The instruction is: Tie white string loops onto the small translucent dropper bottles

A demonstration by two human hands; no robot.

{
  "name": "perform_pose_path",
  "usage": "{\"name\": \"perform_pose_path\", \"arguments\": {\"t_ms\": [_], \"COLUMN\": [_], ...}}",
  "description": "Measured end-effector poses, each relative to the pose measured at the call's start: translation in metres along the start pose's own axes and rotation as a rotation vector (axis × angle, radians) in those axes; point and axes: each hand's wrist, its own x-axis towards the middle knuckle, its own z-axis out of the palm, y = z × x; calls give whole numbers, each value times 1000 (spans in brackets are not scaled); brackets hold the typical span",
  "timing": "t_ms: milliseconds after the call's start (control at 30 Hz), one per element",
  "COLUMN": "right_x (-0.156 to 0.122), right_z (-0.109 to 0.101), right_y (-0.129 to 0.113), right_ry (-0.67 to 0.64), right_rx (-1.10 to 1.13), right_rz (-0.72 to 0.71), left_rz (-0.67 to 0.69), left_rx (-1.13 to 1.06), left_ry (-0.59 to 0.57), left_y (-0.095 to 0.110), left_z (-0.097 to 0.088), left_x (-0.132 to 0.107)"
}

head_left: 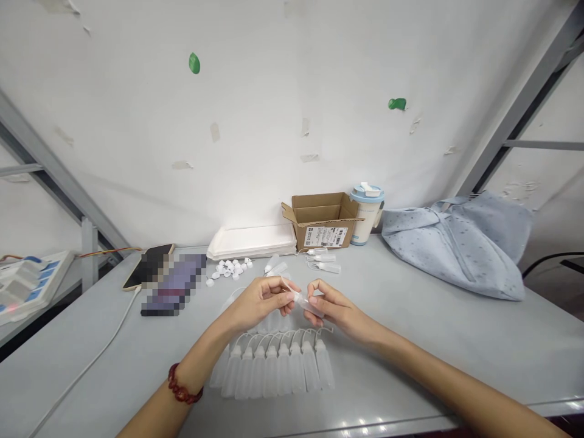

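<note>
Between my hands is a small translucent squeeze bottle [312, 305], tilted above the table. My right hand [336, 309] has its fingers closed round the bottle's body. The fingertips of my left hand [267, 299] pinch its white cap end, where a thin tube rises. Just below lies a row of several similar bottles [271, 372] with curved thin tubes on their caps. More bottles lie partly hidden behind my left hand. Loose white caps [232, 268] are scattered farther back on the left, and a few capped bottles [327, 267] lie in front of the cardboard box.
An open cardboard box [325, 234] stands by the wall, beside a lidded cup [365, 216]. White flat packs [253, 241] are stacked left of it. A blue cloth bag [456, 249] lies right. Left are a phone [157, 258], a cable [98, 359] and a power strip [39, 280].
</note>
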Motion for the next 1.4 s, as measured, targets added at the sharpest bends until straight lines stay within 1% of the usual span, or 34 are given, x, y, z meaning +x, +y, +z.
{"name": "perform_pose_path", "arguments": {"t_ms": [167, 300, 367, 433, 533, 667, 867, 1000, 1100, 1200, 1267, 1400], "right_x": [1, 1, 1, 1, 2, 2, 3, 2, 2, 2, 2, 3], "right_z": [-1, -1, -1, -1, -2, -3, -3, -2, -2, -2, -2, -3], "right_y": [1, -1, -2, -1, 1, 3, 2, 1, 0, 0, 1, 1], "right_ry": [29, 31, 34, 33, 21, 10, 42, 39, 36, 49, 56, 51], "right_rx": [49, 83, 91, 98, 124, 198, 288, 298, 297, 288, 278, 278], "right_rz": [46, 78, 89, 99, 116, 137, 177, 171, 167, 170, 168, 185], "left_rz": [3, -59, -98, -109, -73, -24, 56, 75, 45, -32, -73, -72], "left_rx": [31, 37, 48, 62, 79, 78, 50, 58, 41, 4, 4, 4], "left_ry": [22, 44, 37, 24, 21, 51, 90, 76, 78, 98, 85, 67], "left_y": [1, 0, -1, -2, -2, 1, -2, -2, -1, -1, -1, -1], "left_z": [3, 5, 5, 4, 3, 4, 7, 6, 6, 8, 9, 9], "left_x": [1, 3, 4, 4, 2, 1, 2, 1, 1, 2, 2, 2]}}
